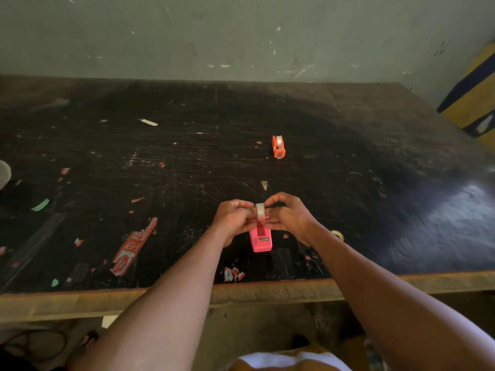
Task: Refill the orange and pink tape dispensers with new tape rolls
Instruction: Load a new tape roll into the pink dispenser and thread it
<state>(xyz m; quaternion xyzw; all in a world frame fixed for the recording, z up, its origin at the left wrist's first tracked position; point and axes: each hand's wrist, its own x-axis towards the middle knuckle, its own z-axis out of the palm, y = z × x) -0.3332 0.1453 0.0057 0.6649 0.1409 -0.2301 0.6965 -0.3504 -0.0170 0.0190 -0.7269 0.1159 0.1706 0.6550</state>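
Pink dispenser (261, 240) sits lower centre of frame, near table (267, 290) edge. Left hand (233, 219) and right hand (288, 215) both pinch the clear tape roll (259, 210) just above it. Orange dispenser (278, 146), upper centre, looks loaded. Next: seat roll squarely in the cradle.

Near the front edge of the scratched black wooden desk (348, 162), the person's left grip (235, 218) and right grip (289, 215) pinch a small clear tape roll (259, 209) from either side with curled fingertips. They hold it at the top rear of the pink plastic tape dispenser (261, 241) standing on the desk. The orange plastic tape dispenser (278, 147), with a pale roll seated in it, stands well apart, farther back.
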